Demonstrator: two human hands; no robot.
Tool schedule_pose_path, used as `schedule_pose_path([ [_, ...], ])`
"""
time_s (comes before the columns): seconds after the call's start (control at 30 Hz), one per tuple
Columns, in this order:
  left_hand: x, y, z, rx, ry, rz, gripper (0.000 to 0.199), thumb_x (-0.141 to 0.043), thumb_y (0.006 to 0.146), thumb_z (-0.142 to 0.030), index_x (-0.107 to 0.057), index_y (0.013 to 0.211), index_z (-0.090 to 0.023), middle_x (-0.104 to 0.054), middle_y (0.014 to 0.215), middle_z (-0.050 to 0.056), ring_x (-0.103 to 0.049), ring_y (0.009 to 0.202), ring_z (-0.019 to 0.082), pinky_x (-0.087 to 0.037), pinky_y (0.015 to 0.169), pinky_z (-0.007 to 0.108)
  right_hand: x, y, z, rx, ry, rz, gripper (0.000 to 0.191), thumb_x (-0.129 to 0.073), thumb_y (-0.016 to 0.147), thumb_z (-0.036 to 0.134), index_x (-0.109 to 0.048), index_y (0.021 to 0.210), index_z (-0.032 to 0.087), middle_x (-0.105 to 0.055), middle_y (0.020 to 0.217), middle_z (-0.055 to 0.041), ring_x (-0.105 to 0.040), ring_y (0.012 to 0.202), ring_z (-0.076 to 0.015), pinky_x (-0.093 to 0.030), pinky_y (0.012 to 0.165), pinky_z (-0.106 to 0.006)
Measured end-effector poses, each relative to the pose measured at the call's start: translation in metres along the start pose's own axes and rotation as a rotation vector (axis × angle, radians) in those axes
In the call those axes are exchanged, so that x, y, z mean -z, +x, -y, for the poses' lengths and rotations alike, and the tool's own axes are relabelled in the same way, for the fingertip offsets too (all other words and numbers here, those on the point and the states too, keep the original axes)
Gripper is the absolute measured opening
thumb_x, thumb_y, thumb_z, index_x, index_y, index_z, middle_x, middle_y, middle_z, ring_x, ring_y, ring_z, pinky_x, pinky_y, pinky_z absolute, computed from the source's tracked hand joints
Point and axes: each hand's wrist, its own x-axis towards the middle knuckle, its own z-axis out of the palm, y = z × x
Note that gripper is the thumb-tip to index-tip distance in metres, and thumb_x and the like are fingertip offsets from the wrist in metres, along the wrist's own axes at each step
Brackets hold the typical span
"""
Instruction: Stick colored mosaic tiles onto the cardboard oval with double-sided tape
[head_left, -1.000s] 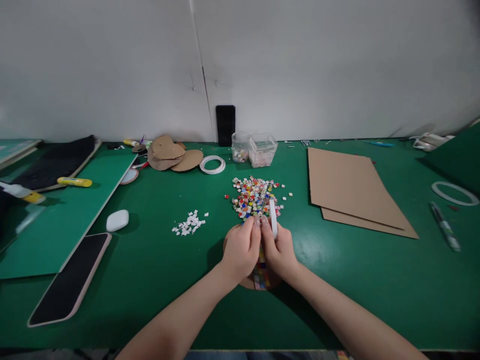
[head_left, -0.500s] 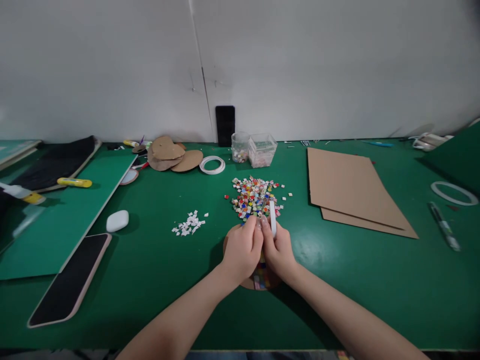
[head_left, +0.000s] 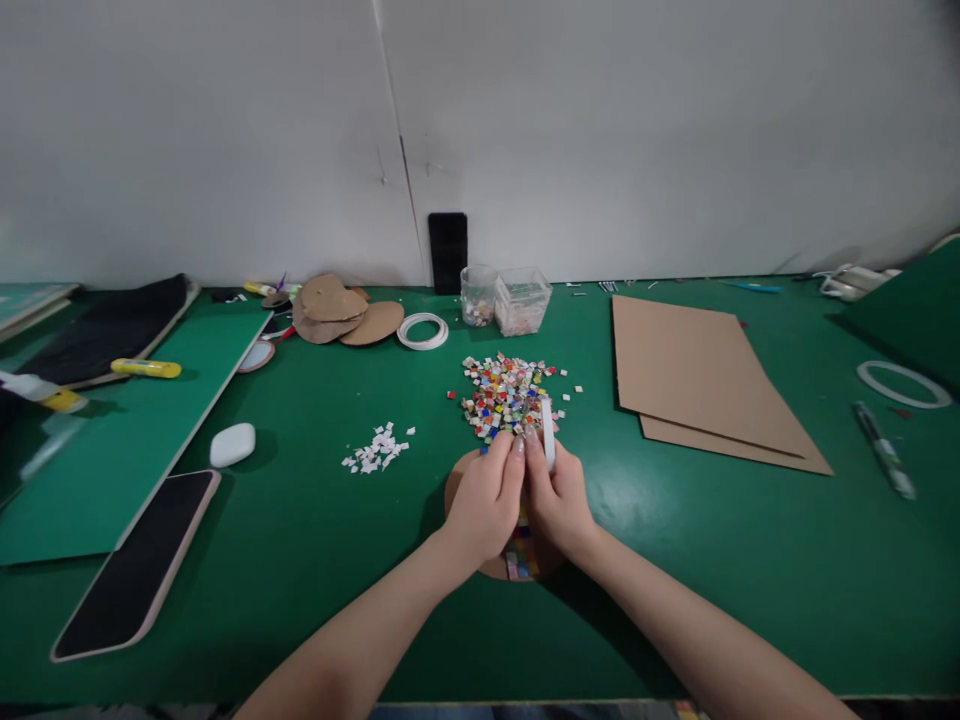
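Observation:
My left hand (head_left: 487, 495) and my right hand (head_left: 559, 495) meet fingertip to fingertip over a round brown cardboard piece (head_left: 459, 470). Rows of coloured tiles (head_left: 523, 557) lie on the cardboard, partly covered by my hands. A white tape ring (head_left: 548, 435), seen edge-on, is held in my right hand. My left thumb and fingers are pinched together; whatever is between them is too small to make out. Just beyond my fingers a heap of small coloured mosaic tiles (head_left: 502, 390) is spread on the green table (head_left: 315, 530).
Small white squares (head_left: 379, 448) lie left of the heap. Behind are two clear containers (head_left: 523, 300), tape rolls (head_left: 422, 331) and cardboard discs (head_left: 379, 323). Cardboard sheets (head_left: 697, 375) and a pen (head_left: 885, 450) lie right; a phone (head_left: 135, 565) and white case (head_left: 232, 444) left.
The view has shifted very slightly. My hands stay together over the cardboard, and the tape ring is tilted a little differently.

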Motion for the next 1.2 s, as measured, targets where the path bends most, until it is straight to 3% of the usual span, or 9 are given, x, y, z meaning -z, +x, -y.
schedule_pose_path([
  [0.4, 0.003, 0.002, 0.008, 0.016, 0.131, 0.001, 0.027, -0.024, 0.093, -0.029, -0.047, 0.08, -0.019, -0.057, 0.067, 0.003, -0.055, 0.059, 0.014, -0.039, 0.055, 0.024, 0.001, 0.002, -0.002, 0.028, -0.019, 0.092, 0.024, -0.039, 0.091, 0.03, -0.051, 0.074, 0.019, -0.055, 0.057, 0.0001, -0.05, 0.048, -0.0123, -0.037, 0.046, -0.024],
  [0.57, 0.005, 0.004, 0.008, 0.054, 0.039, 0.039, 0.029, -0.026, 0.092, -0.031, -0.05, 0.08, -0.019, -0.058, 0.068, 0.003, -0.054, 0.061, 0.015, -0.042, 0.058, 0.025, 0.001, 0.003, -0.001, 0.002, 0.001, 0.1, 0.025, -0.038, 0.091, 0.031, -0.051, 0.073, 0.019, -0.053, 0.054, 0.0014, -0.047, 0.045, -0.0111, -0.034, 0.043, -0.023],
  [0.83, -0.005, 0.003, 0.014, 0.095, -0.094, -0.059, 0.032, -0.028, 0.092, -0.035, -0.055, 0.089, -0.019, -0.062, 0.078, 0.004, -0.058, 0.072, 0.017, -0.046, 0.07, 0.029, -0.001, 0.004, -0.003, -0.057, 0.083, 0.06, 0.027, -0.039, 0.09, 0.032, -0.048, 0.068, 0.018, -0.046, 0.049, 0.0044, -0.041, 0.042, -0.0089, -0.031, 0.041, -0.021],
  [1.2, 0.004, 0.006, 0.001, 0.137, -0.083, 0.001, 0.024, -0.032, 0.092, -0.035, -0.04, 0.074, -0.021, -0.05, 0.065, -0.003, -0.05, 0.06, 0.012, -0.037, 0.056, 0.023, -0.001, 0.006, 0.002, -0.203, 0.305, 0.063, 0.027, -0.042, 0.088, 0.038, -0.047, 0.07, 0.018, -0.04, 0.06, 0.0035, -0.037, 0.053, -0.0094, -0.035, 0.048, -0.022],
])
